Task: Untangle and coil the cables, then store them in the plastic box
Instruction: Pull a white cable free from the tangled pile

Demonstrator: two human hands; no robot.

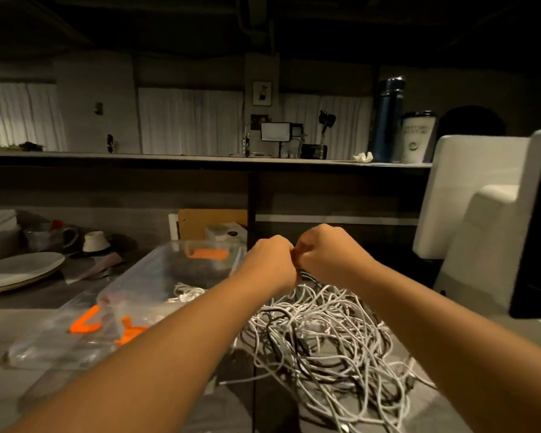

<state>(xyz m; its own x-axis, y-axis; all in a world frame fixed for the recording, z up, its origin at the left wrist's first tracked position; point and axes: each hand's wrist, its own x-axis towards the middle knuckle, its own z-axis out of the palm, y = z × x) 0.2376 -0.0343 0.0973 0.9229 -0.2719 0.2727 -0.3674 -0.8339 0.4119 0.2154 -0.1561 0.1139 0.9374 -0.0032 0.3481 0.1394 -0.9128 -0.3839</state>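
— Head view. What's hidden?
— The fingertips. Left hand (pixel 272 260) and right hand (pixel 324 251) are fisted, knuckles touching, backs to the camera. Strands of the cables (pixel 325 332) rise into their grip from the tangle right below.
— Containers?
— Clear plastic box (pixel 156 256) just left of the left hand, a white cord (pixel 186 292) inside. Clear lid (pixel 44 345) with orange clips (pixel 85 323) lies nearer, blurred.

On the grey bench (pixel 10 326), the clear plastic box (pixel 144 276) sits left of the tangled heap of white and black cables (pixel 319 332); stacked white plates (pixel 19 270) lie farther left.
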